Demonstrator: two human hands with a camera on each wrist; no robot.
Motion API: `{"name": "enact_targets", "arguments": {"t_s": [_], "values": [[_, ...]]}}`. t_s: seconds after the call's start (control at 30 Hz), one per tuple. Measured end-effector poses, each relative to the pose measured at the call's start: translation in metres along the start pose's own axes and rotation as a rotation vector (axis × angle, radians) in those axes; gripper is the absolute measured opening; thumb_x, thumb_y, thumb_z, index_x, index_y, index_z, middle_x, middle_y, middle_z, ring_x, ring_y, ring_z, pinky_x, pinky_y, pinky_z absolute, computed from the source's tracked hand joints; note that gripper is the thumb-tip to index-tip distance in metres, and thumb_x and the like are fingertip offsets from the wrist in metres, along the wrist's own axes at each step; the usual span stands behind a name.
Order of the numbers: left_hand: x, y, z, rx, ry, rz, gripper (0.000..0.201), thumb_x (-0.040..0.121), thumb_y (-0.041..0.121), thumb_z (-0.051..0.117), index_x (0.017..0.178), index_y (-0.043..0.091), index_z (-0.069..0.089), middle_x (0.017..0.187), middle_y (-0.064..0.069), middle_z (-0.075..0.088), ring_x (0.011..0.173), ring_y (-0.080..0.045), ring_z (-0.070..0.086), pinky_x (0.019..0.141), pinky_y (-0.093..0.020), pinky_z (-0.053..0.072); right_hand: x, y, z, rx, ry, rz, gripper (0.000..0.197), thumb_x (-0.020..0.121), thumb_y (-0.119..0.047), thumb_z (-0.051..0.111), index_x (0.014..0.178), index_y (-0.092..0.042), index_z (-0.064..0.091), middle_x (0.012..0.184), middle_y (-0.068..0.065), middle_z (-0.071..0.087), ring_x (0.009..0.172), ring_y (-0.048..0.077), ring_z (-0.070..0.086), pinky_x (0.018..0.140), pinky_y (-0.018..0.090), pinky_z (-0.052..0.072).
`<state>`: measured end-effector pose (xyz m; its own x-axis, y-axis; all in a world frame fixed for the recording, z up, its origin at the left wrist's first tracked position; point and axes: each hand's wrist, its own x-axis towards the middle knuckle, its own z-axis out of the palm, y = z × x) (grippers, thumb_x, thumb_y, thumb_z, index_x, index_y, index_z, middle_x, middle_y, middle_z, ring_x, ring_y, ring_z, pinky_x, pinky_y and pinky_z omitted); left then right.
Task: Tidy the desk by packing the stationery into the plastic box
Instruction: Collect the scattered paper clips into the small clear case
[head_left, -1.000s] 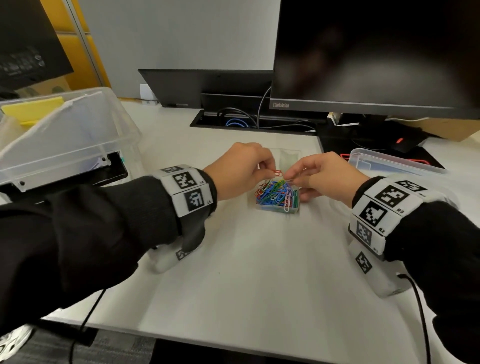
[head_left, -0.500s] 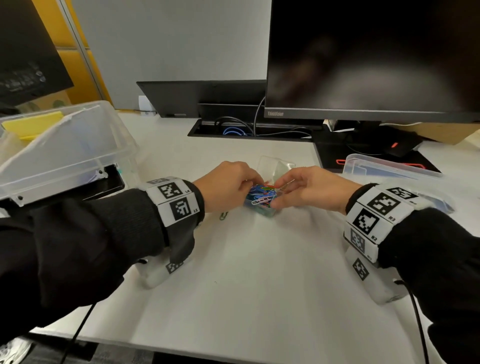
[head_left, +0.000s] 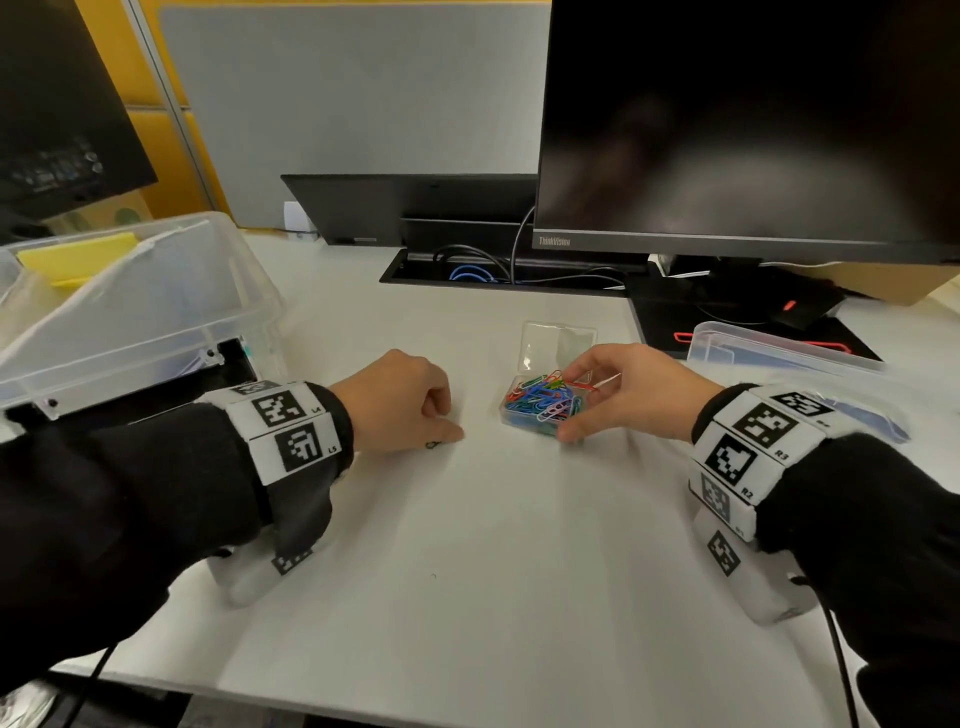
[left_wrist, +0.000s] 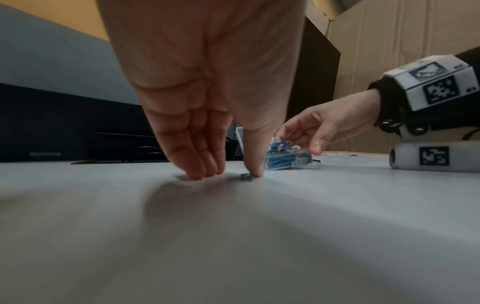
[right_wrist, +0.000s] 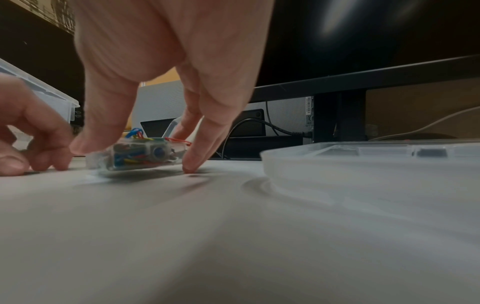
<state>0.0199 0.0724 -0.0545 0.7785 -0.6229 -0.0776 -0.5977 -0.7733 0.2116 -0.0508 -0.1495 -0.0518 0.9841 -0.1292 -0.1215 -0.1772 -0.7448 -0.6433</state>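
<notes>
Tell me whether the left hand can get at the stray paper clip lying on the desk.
Probably yes: the left hand is already down at the stray paper clip, thumb tip beside it and nothing between them.

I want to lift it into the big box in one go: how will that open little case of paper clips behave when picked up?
The clear paper clip case probably feels light and stiff. Its smooth plastic walls may slip in the right hand, which grips only its edges. Its lid stands open and the clips are heaped above the rim, one red clip overhanging, so tilting would likely spill some.

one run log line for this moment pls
left hand: touching loose green paper clip on desk | right hand: holding small clear paper clip case, lid open
</notes>
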Motion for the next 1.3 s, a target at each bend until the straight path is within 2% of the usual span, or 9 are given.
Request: {"name": "enact_targets", "arguments": {"t_s": [0.17,0.27,0.4,0.6,0.73,0.93,1.03,1.1,1.3], "values": [[0.001,0.005,0.000,-0.020,-0.019,0.013,0.016,0.088,0.015,0.055,0.097,0.010,0.067,0.079,0.006,0.058,0.077,-0.010,0.051,0.070,-0.018,0.039,0.003,0.003,0.001,0.001,0.044,0.010,0.044,0.061,-0.040,0.082,0.098,-0.023,0.067,0.106,-0.001,0.065,0.098,0.016,0.062,0.089,0.031,0.050],[0.000,0.004,0.001,-0.008,0.005,0.008,0.016,0.088,0.021,0.057,0.099,0.011,0.065,0.088,0.001,0.062,0.080,-0.011,0.051,0.072,-0.019,0.038,0.004,0.004,0.002,-0.022,0.086,-0.012,0.023,0.076,-0.028,0.072,0.097,-0.019,0.068,0.107,0.002,0.066,0.097,0.017,0.062,0.085,0.031,0.051],[-0.008,-0.007,-0.003,0.014,0.036,-0.077,0.026,0.083,0.038,0.064,0.091,0.014,0.065,0.076,0.007,0.054,0.076,-0.013,0.051,0.070,-0.021,0.040,0.005,0.005,0.001,-0.040,0.096,-0.027,0.017,0.080,-0.013,0.066,0.098,-0.015,0.068,0.104,0.008,0.066,0.086,0.021,0.063,0.078,0.033,0.054],[-0.010,-0.009,0.000,0.005,0.027,-0.061,0.016,0.087,0.019,0.056,0.096,0.010,0.067,0.081,0.004,0.058,0.077,-0.014,0.053,0.071,-0.020,0.041,0.008,0.006,0.002,-0.043,0.141,-0.041,0.012,0.078,-0.007,0.068,0.087,-0.013,0.072,0.093,0.012,0.070,0.088,0.025,0.065,0.085,0.037,0.054],[-0.001,0.001,0.001,0.020,0.025,0.026,0.018,0.088,0.015,0.051,0.098,0.008,0.064,0.087,-0.001,0.061,0.077,-0.014,0.050,0.071,-0.020,0.039,0.008,0.006,0.000,-0.053,0.176,-0.026,0.014,0.078,-0.005,0.067,0.084,-0.016,0.073,0.079,0.003,0.066,0.082,0.021,0.063,0.083,0.030,0.053],[0.027,0.035,-0.006,-0.114,0.319,0.361,0.018,0.092,0.011,0.050,0.103,0.003,0.063,0.096,-0.007,0.059,0.080,-0.012,0.046,0.071,-0.011,0.027,0.005,0.005,-0.004,0.044,0.199,-0.035,0.015,0.076,-0.001,0.069,0.081,-0.015,0.073,0.062,-0.005,0.059,0.059,0.011,0.059,0.065,0.020,0.055],[0.042,0.049,-0.005,-0.095,0.272,0.373,0.021,0.093,0.012,0.048,0.106,0.005,0.062,0.105,-0.010,0.060,0.094,-0.020,0.053,0.076,-0.013,0.029,0.003,0.000,-0.002,0.160,0.198,-0.081,0.011,0.075,-0.003,0.072,0.084,-0.010,0.073,0.064,-0.002,0.064,0.051,0.000,0.059,0.055,0.008,0.052],[0.047,0.052,-0.004,-0.074,0.205,0.377,0.023,0.093,0.012,0.047,0.109,0.006,0.062,0.109,-0.010,0.062,0.098,-0.020,0.055,0.076,-0.013,0.029,0.005,-0.001,0.001,0.184,0.180,-0.093,0.011,0.075,-0.003,0.072,0.085,-0.009,0.072,0.072,0.005,0.067,0.055,0.002,0.061,0.058,0.010,0.054],[0.040,0.043,-0.003,-0.103,0.164,0.361,0.026,0.087,0.031,0.059,0.108,0.015,0.062,0.102,-0.002,0.060,0.083,-0.009,0.051,0.076,-0.020,0.042,0.003,-0.002,0.000,0.181,0.203,-0.079,0.012,0.080,-0.018,0.070,0.092,-0.014,0.070,0.075,-0.002,0.066,0.067,0.008,0.062,0.056,0.015,0.054]]}}
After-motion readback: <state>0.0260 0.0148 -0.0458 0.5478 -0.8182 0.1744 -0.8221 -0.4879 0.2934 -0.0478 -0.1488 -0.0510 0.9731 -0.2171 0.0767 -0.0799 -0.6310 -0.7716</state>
